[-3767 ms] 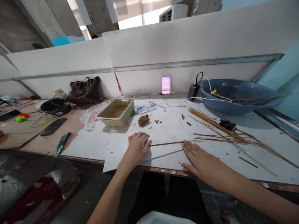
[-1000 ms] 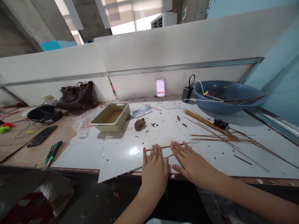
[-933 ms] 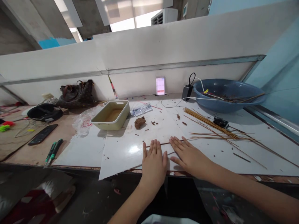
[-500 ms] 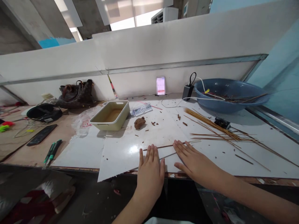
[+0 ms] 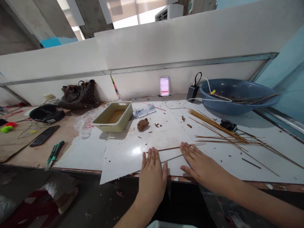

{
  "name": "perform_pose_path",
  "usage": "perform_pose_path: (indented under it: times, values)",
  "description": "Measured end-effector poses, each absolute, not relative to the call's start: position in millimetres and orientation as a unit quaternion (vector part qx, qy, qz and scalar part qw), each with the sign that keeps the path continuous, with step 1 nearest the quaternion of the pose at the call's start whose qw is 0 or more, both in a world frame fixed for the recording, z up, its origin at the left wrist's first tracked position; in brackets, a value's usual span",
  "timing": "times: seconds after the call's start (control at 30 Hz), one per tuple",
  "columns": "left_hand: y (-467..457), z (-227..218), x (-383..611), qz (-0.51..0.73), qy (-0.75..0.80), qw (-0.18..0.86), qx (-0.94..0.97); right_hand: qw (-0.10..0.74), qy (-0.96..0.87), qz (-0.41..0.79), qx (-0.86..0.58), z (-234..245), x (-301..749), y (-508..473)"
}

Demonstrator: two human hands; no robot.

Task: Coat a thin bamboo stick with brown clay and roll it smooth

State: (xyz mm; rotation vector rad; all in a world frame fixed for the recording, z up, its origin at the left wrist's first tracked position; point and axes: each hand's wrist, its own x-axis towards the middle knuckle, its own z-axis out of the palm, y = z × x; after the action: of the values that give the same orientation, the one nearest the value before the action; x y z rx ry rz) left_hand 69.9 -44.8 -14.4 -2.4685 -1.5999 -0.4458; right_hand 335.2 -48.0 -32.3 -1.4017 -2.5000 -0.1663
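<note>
My left hand [image 5: 152, 172] lies flat, palm down, fingers stretched out on the white board [image 5: 125, 148] near its front edge. My right hand [image 5: 198, 161] lies flat beside it, fingers spread. A thin brown-coated stick [image 5: 169, 148] runs across the board just past my fingertips; a second thin stick [image 5: 173, 157] passes between my hands. A lump of brown paste [image 5: 142, 124] sits farther back. Neither hand holds anything.
A cream tray [image 5: 114, 116] stands at the back left, a pile of bare sticks [image 5: 220, 131] to the right, a blue basin [image 5: 237, 95] behind them. A phone [image 5: 164, 86] leans on the wall by a charger [image 5: 193, 92]. Bag [image 5: 77, 95], black phone [image 5: 44, 135], green pens [image 5: 55, 151] lie left.
My left hand went from a fist on the stick's left end to lying flat beside my right hand. Over the last second both hands slid slightly back toward me.
</note>
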Motion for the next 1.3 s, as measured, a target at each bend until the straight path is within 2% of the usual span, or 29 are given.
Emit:
perform_pose_path:
  times: [0.2, 0.47, 0.73, 1.03, 1.3]
  values:
    - [-2.2, 3.9, 79.8, -0.111, -0.572, 0.052, -0.811, 0.09, -0.862, -0.022, -0.499, -16.7, 333.4, -3.0]
    - [-50.3, -9.6, 65.0, -0.129, -0.548, 0.084, -0.822, 0.134, -0.86, -0.109, -0.48, -35.8, 335.4, -53.8]
    - [-3.6, 6.5, 74.1, -0.094, -0.586, 0.045, -0.803, 0.107, -0.855, -0.054, -0.505, -24.7, 337.3, -4.5]
    - [-51.3, -4.3, 52.0, -0.124, -0.561, 0.072, -0.815, 0.136, -0.854, -0.11, -0.49, -38.4, 340.0, -54.0]
    - [-7.6, 8.8, 68.8, -0.125, -0.594, 0.043, -0.793, 0.108, -0.848, -0.062, -0.516, -31.3, 343.1, -5.1]
